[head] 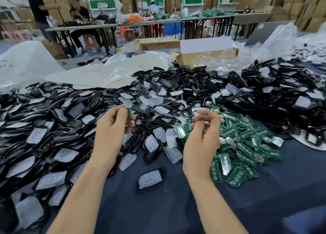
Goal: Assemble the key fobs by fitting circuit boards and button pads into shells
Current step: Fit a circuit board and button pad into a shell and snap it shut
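Observation:
My left hand (110,128) is raised over the table and pinches a green circuit board (128,108) with a round silver coin cell on it. My right hand (202,136) hovers beside it with its fingers curled, pinching a small metallic piece (202,122) between thumb and forefinger. A heap of green circuit boards (247,145) lies to the right of my right hand. Black shells (194,85) are piled across the back and left. Translucent white button pads (173,154) are scattered between my hands. One shell with a pad fitted (150,179) lies alone on the dark blue cloth.
The table has a dark blue cloth (158,212), bare near the front edge. An open cardboard box (202,55) and clear plastic bags (114,75) stand behind the piles. Two people are at a far table (79,26) at the back left.

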Motion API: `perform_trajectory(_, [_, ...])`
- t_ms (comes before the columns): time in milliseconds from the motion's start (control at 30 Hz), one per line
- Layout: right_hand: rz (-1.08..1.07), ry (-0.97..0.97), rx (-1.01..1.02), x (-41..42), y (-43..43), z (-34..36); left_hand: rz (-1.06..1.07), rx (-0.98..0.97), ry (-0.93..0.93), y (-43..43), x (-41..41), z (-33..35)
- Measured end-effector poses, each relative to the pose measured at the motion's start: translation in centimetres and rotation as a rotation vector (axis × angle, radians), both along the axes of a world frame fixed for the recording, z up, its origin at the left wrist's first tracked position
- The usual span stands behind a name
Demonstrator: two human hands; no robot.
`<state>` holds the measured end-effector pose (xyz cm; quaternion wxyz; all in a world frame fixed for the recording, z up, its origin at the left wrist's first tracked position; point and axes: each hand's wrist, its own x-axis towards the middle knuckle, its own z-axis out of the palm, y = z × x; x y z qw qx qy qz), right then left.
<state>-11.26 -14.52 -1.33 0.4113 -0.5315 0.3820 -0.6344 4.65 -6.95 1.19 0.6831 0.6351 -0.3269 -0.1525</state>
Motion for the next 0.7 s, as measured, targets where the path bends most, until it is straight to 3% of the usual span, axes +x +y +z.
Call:
perform_trajectory(100, [0.021, 0.052, -0.022, 0.3, 0.3, 0.0, 0.034, -0.103, 0.164, 0.7, 0.8, 0.1])
perform_trajectory(333, [0.113, 0.182, -0.018, 0.3, 0.4, -0.5, 0.0, -0.154, 0.337, 0.4, 0.8, -0.1])
perform_trajectory(700, [0.237, 0.345, 0.107, 3.8, -7.1, 2.1, -0.132, -0.168, 0.36, -0.3, 0.3, -1.3])
